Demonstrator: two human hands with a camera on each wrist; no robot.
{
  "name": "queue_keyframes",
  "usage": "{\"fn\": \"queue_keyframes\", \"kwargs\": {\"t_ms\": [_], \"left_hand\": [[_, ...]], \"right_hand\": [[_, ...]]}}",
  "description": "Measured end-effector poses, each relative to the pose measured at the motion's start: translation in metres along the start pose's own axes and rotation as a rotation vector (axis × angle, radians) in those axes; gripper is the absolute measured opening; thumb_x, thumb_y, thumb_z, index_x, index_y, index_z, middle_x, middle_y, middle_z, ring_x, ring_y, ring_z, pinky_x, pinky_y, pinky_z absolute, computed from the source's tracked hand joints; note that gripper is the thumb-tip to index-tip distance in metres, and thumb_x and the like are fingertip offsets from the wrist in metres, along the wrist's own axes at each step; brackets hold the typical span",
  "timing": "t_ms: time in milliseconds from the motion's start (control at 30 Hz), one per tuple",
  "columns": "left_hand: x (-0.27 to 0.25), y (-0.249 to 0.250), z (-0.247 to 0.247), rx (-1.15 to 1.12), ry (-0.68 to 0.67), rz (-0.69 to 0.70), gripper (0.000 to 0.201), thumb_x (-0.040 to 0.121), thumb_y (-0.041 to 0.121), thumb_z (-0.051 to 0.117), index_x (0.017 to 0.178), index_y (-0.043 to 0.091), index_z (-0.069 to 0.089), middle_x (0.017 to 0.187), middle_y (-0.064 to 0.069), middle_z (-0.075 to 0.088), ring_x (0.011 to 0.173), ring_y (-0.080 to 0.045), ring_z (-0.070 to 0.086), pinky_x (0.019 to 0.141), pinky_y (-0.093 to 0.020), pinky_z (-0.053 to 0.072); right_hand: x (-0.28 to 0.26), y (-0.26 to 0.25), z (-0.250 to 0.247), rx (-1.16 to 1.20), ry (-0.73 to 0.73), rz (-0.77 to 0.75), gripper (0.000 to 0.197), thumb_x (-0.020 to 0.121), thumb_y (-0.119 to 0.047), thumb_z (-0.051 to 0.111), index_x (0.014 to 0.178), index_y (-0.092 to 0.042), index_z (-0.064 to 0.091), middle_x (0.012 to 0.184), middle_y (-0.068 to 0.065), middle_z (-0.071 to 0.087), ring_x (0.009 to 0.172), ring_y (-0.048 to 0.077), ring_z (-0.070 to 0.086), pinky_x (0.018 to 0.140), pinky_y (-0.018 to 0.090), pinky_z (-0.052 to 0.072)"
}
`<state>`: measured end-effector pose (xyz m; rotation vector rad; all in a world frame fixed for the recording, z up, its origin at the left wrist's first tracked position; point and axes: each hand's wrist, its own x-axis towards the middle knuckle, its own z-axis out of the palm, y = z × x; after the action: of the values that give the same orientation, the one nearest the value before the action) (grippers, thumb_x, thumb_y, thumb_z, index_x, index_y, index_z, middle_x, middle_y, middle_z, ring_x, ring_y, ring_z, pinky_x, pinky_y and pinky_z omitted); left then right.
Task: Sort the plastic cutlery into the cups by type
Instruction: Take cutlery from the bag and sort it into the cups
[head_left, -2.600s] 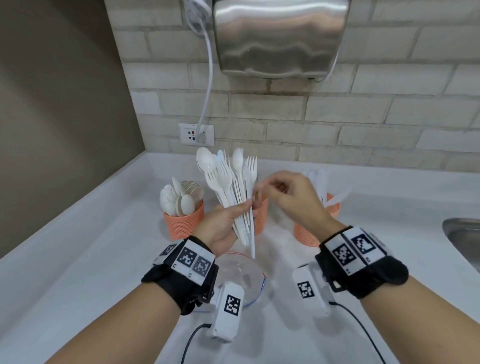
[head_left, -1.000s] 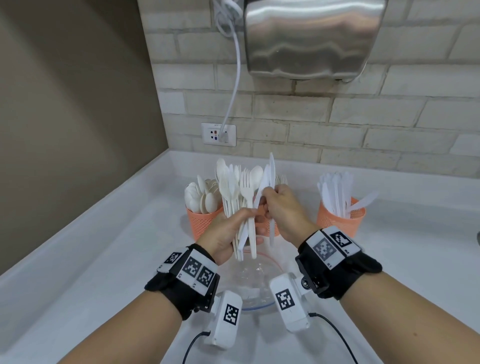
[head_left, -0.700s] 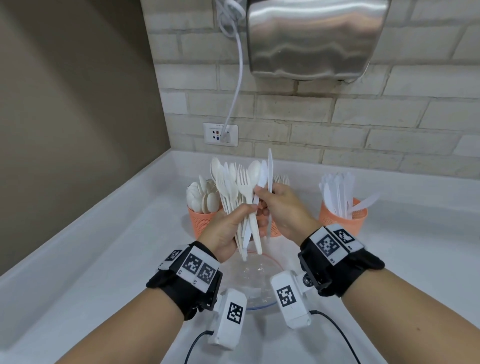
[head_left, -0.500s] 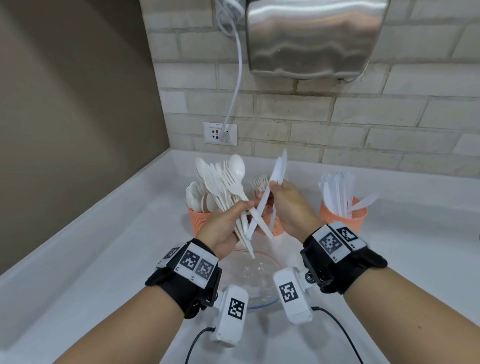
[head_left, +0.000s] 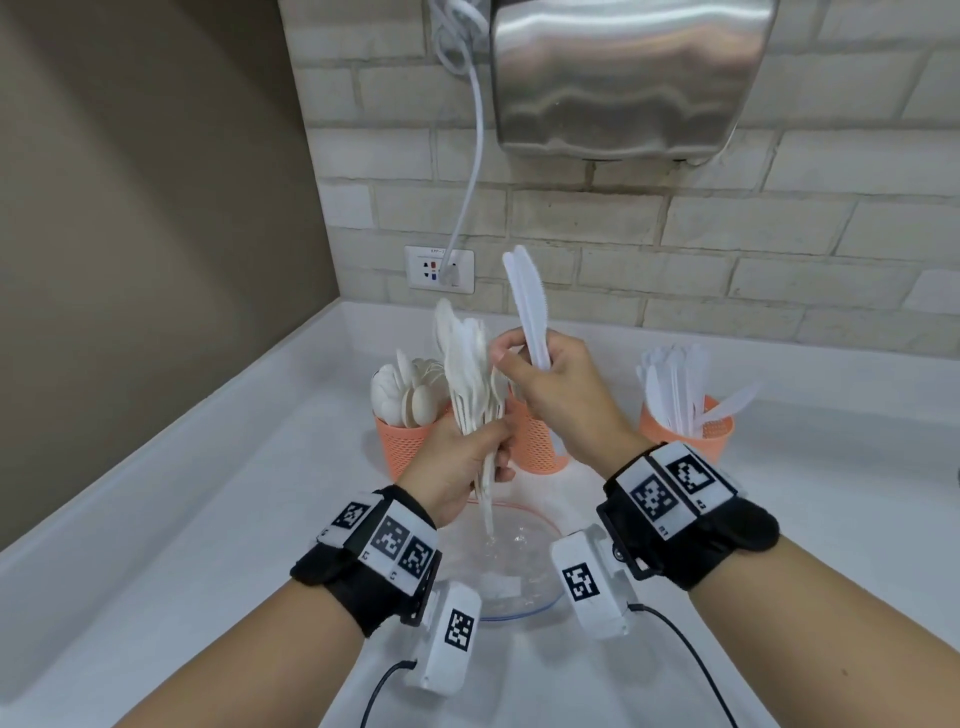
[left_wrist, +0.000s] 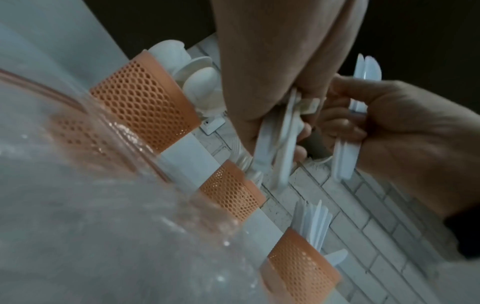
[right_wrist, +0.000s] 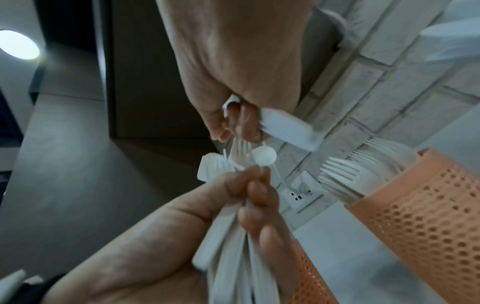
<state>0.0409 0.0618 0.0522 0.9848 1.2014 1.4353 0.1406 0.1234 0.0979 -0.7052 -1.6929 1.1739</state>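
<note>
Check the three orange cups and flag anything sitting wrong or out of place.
One knife in the right cup leans far out over the rim, while its neighbours stand upright. Spoons fill the left cup; the middle cup is partly hidden behind the hands. Nothing spilled or broken.

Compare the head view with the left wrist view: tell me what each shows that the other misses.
Only the head view shows the hand dryer, both wristbands, and the serrated blades of the knives above the right hand. Only the left wrist view shows the knife handle ends below that fist and the clear bowl's rim close up. Both show the left hand gripping the mixed cutlery bundle and three orange cups, including the knife cup.
</note>
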Motion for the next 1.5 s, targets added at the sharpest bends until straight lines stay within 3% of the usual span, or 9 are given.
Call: {"fn": "queue_keyframes", "kwargs": {"t_ms": [167,367,600,733,867,967,1033,1233,1500], "left_hand": [[-0.002,-0.004,-0.005,0.138,-0.036,0.031,0.024,0.089,0.006,0.057,0.113,0.012,0.054,0.070,-0.002,0.054,0.050,-0.010,0.045,0.050,-0.023,0.044],[0.001,-0.006,-0.007,0.239,-0.013,0.027,0.017,0.086,0.005,0.060,0.095,0.018,0.056,0.072,-0.007,0.050,0.051,-0.011,0.047,0.050,-0.025,0.043],[0.001,-0.012,-0.004,0.242,0.014,-0.003,0.017,0.085,0.005,0.061,0.100,0.011,0.053,0.069,-0.006,0.050,0.050,-0.011,0.049,0.050,-0.026,0.045],[-0.001,-0.012,-0.003,0.190,-0.006,-0.023,0.016,0.086,0.004,0.060,0.097,0.014,0.054,0.069,-0.004,0.049,0.049,-0.009,0.048,0.050,-0.023,0.044],[-0.003,-0.013,-0.003,0.135,-0.039,-0.024,0.010,0.088,0.003,0.058,0.094,0.011,0.054,0.071,-0.003,0.050,0.049,-0.008,0.048,0.049,-0.021,0.044],[-0.003,-0.013,-0.001,0.138,-0.056,-0.021,0.008,0.090,0.005,0.056,0.097,0.009,0.055,0.069,-0.002,0.053,0.049,-0.007,0.048,0.050,-0.020,0.043],[-0.002,-0.013,0.002,0.141,-0.060,-0.022,0.006,0.091,0.007,0.055,0.097,0.008,0.055,0.068,-0.002,0.053,0.047,-0.007,0.047,0.049,-0.020,0.043],[0.002,-0.016,0.003,0.183,-0.093,-0.078,0.007,0.093,0.014,0.054,0.097,0.009,0.052,0.068,0.001,0.051,0.050,-0.007,0.046,0.051,-0.020,0.042],[0.013,-0.013,0.016,0.109,-0.075,-0.118,0.008,0.094,0.013,0.052,0.087,0.012,0.050,0.067,-0.002,0.048,0.048,-0.009,0.043,0.046,-0.020,0.040]], "right_hand": [[0.006,-0.001,0.001,-0.140,0.024,-0.007,0.018,0.082,-0.018,0.068,0.100,-0.015,0.062,0.053,-0.007,0.045,0.040,0.001,0.047,0.047,0.016,0.041],[0.007,0.001,0.003,-0.278,0.148,-0.082,0.035,0.074,-0.020,0.076,0.103,-0.016,0.058,0.063,-0.007,0.040,0.057,0.012,0.045,0.058,0.025,0.043],[0.013,-0.001,0.004,-0.297,0.007,0.043,0.010,0.078,-0.012,0.071,0.080,-0.011,0.061,0.061,-0.004,0.049,0.054,0.009,0.047,0.055,0.019,0.040],[0.021,-0.015,-0.001,-0.332,0.006,0.099,0.028,0.085,-0.012,0.057,0.061,-0.017,0.044,0.052,-0.004,0.039,0.044,0.009,0.036,0.046,0.021,0.031],[0.032,-0.034,-0.013,-0.322,0.052,0.068,0.009,0.092,-0.017,0.046,0.085,-0.011,0.049,0.067,-0.001,0.044,0.050,0.010,0.035,0.043,0.018,0.030],[0.031,-0.034,-0.015,-0.346,-0.003,0.092,0.022,0.094,-0.019,0.044,0.113,-0.007,0.047,0.087,0.004,0.052,0.058,0.009,0.040,0.048,0.021,0.032],[0.028,-0.031,-0.014,-0.378,-0.038,0.103,0.024,0.095,-0.017,0.045,0.116,-0.006,0.047,0.079,0.000,0.049,0.056,0.009,0.041,0.048,0.021,0.033],[0.030,-0.053,-0.049,-0.284,0.239,-0.032,0.006,0.098,-0.017,0.041,0.100,-0.015,0.046,0.069,-0.006,0.043,0.053,0.004,0.038,0.036,0.007,0.032],[0.038,-0.057,-0.135,-0.674,0.486,-0.169,0.021,0.096,-0.010,0.037,0.111,-0.001,0.049,0.083,0.004,0.048,0.069,0.018,0.047,0.051,0.022,0.037]]}}
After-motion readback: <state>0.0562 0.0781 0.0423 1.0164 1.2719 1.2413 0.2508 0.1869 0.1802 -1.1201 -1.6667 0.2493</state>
